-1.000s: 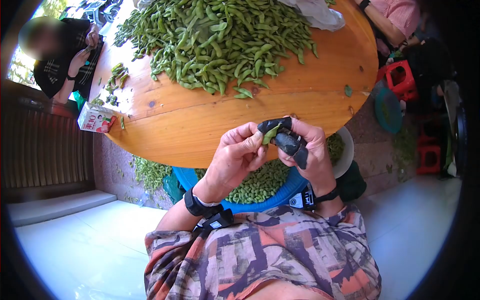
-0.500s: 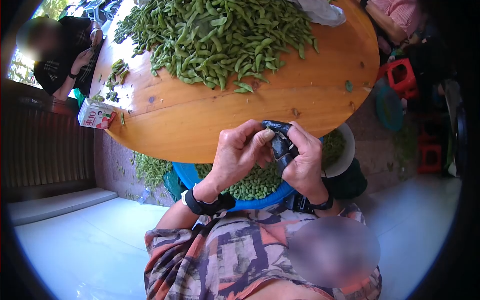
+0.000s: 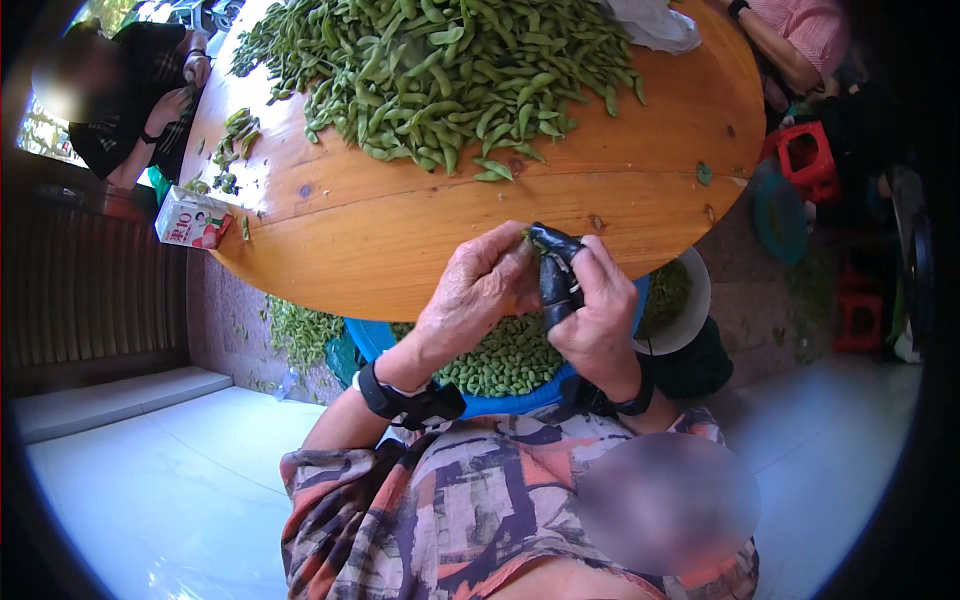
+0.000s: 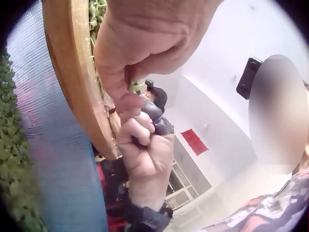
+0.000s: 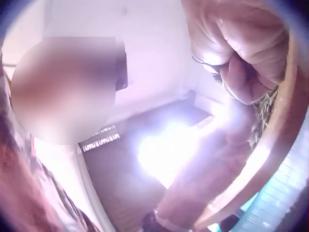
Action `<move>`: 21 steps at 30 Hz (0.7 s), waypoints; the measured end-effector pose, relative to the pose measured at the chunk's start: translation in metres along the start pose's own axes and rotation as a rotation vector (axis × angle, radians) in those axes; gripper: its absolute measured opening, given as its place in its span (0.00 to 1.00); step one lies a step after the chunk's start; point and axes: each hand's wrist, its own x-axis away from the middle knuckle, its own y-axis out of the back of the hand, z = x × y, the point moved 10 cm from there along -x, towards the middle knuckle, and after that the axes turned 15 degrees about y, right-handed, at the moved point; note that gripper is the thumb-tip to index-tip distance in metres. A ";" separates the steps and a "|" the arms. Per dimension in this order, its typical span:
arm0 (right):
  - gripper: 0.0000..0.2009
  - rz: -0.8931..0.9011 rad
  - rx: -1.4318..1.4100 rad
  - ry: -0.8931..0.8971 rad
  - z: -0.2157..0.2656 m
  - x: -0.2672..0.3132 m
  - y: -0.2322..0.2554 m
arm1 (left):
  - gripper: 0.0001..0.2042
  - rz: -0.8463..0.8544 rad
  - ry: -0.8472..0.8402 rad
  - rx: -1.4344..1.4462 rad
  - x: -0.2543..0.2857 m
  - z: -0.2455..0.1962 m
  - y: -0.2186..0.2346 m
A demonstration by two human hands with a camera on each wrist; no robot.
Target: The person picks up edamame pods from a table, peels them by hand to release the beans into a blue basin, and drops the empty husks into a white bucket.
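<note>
Above the near table edge, both hands meet fingertip to fingertip in the head view. A green edamame pod [image 4: 137,87] shows only as a sliver between them in the left wrist view, the rest hidden by fingers. My left hand [image 3: 478,285] pinches it with thumb and fingers. My right hand [image 3: 600,315] has its thumb and forefinger wrapped in black coverings [image 3: 556,290] and is curled against the same pod. Below the hands, a blue basin [image 3: 370,340] holds many shelled green beans [image 3: 505,358].
A large heap of edamame pods [image 3: 430,90] covers the far part of the wooden table [image 3: 370,250]. A drink carton [image 3: 190,218] stands at its left edge. A white bowl [image 3: 703,305] sits right of the basin. Red stools [image 3: 805,160] and other people are around the table.
The pod, plainly seen between the hands a second ago, is now mostly hidden. Both hands have shifted slightly up, and the left has turned its back more toward the head camera.
</note>
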 end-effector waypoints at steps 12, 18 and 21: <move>0.14 -0.095 -0.070 -0.161 -0.018 0.008 0.007 | 0.06 -0.185 -0.086 0.077 0.006 0.005 -0.013; 0.11 -0.120 -0.792 -0.519 -0.048 0.026 -0.003 | 0.08 0.063 -0.001 0.327 -0.002 0.006 -0.019; 0.12 -0.147 -1.170 -0.648 -0.050 0.029 -0.016 | 0.08 -0.172 -0.025 -0.082 0.005 -0.009 -0.006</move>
